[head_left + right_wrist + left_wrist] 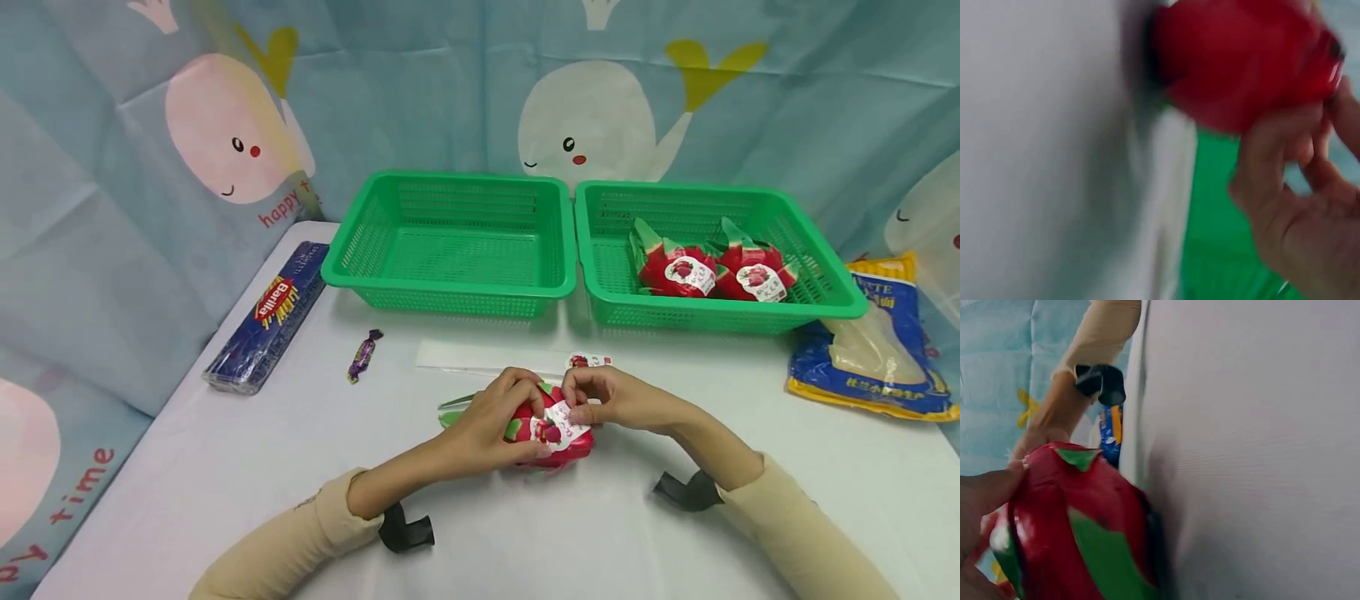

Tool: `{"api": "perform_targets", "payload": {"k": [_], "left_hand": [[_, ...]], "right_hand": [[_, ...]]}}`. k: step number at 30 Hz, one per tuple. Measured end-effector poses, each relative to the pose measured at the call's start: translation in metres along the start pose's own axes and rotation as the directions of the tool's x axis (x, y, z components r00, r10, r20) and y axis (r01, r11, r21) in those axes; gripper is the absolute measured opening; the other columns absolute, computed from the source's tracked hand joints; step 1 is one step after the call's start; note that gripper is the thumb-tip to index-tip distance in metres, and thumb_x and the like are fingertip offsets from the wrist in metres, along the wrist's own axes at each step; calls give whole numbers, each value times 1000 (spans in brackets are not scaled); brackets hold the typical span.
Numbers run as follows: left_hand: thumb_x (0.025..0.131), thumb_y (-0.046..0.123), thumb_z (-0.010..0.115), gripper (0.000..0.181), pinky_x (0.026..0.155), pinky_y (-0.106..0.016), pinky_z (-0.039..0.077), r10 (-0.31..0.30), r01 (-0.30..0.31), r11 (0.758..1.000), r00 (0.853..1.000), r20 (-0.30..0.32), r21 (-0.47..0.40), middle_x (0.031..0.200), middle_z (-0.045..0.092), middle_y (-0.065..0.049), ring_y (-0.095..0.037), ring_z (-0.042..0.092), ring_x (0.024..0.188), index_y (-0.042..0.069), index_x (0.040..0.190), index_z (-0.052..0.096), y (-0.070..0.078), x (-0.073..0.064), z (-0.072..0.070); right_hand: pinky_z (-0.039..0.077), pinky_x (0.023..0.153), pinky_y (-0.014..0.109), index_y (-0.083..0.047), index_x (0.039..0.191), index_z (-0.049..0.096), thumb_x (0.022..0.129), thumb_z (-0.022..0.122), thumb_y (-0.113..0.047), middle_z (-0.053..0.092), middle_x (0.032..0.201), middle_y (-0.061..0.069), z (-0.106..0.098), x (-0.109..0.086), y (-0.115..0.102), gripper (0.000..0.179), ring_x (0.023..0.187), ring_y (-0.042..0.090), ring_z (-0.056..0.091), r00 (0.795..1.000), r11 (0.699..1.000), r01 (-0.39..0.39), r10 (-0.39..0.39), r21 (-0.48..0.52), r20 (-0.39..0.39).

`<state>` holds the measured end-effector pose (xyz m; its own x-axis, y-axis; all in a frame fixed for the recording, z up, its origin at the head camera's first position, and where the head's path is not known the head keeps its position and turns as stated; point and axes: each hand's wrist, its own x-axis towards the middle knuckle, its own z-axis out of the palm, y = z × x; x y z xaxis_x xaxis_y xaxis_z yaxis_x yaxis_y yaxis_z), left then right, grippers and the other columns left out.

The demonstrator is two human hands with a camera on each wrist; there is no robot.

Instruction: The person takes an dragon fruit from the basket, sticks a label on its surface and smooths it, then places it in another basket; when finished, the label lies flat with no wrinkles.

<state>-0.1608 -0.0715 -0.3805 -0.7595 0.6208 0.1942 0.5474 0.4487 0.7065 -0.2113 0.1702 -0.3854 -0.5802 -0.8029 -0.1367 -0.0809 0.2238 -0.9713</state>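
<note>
A red artificial dragon fruit (577, 450) with green leaf tips lies on its side on the white table. Around it curls my left hand (491, 429), thumb low on its front and fingers over the top; the left wrist view shows the red skin of the fruit (1104, 506) close up. A white label (566, 429) with a dragon fruit picture sits on the fruit's upper face. My right hand (618, 400) pinches the label's right edge between thumb and forefinger. Blurred in the right wrist view, the right-hand fingers (1272, 150) touch the fruit.
Behind the hands lies a white backing strip (480, 356) with another sticker (588, 361). A green basket (450, 292) stands back left; another basket (712, 317) holds two labelled dragon fruits (678, 271). A wrapped candy (363, 357), blue Barilla pasta pack (270, 317) and blue-yellow bag (877, 350) lie around.
</note>
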Motion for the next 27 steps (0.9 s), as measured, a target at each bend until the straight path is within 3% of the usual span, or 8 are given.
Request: {"api": "perform_targets", "payload": {"k": [5,11,13,17,20,22,24,27], "left_hand": [[76,29,75,40,93,-34,42,46,-47,998,999,-26,-31,125,46,-1,-13,44,118,19,109,57,-4,-1,1],[68,24,81,48,89,-24,49,163,-168,984,982,-92,-55,129,51,-4,-17,51,118,15,112,64,-15,-6,1],[69,24,80,51,88,-23,50,199,-202,978,978,-63,-52,132,49,-5,-18,50,119,16,116,62,-18,-7,0],[74,22,77,53,93,-27,48,193,-193,977,981,-9,-89,134,48,-6,-19,47,123,14,122,58,-26,-4,-15],[79,18,72,46,97,-35,46,75,-88,982,993,-87,-166,130,53,-8,-22,50,121,8,122,58,-36,1,-37],[84,17,67,40,98,-40,44,-71,19,953,984,-164,-301,126,57,-12,-23,54,117,4,121,58,-45,5,-53],[89,16,61,36,98,-41,44,-252,125,876,942,-221,-466,123,58,-17,-21,59,111,0,121,57,-55,10,-67],[93,20,55,40,97,-37,45,-472,221,718,851,-229,-659,123,57,-21,-13,63,103,-3,125,52,-70,13,-82]], "right_hand": [[44,57,24,6,90,42,96,46,-12,44,75,2,-7,-1,5,20,64,9,47,994,995,-103,103,1,-42],[42,55,30,6,91,46,96,47,-17,44,69,5,2,4,-10,23,60,16,45,980,992,-32,6,-123,-201],[44,56,30,2,92,50,96,48,-17,46,73,7,5,4,-17,19,63,22,48,966,984,-33,-13,-176,-256],[50,67,26,-6,100,59,93,54,-17,58,89,8,12,5,-28,13,80,25,54,937,948,-42,-72,-314,-341],[52,79,30,-10,111,61,90,59,-19,63,108,7,18,7,-37,22,97,21,58,940,896,-25,-130,-444,-316],[49,87,36,-12,120,58,88,62,-26,61,118,4,24,9,-45,35,108,20,56,957,849,-37,-122,-527,-262],[46,94,41,-12,129,52,85,64,-34,55,128,2,29,12,-52,50,117,20,51,980,808,-50,-75,-587,-186],[41,100,41,-14,135,45,80,67,-44,49,135,-1,37,19,-59,67,123,17,46,994,754,-81,15,-652,-106]]}}
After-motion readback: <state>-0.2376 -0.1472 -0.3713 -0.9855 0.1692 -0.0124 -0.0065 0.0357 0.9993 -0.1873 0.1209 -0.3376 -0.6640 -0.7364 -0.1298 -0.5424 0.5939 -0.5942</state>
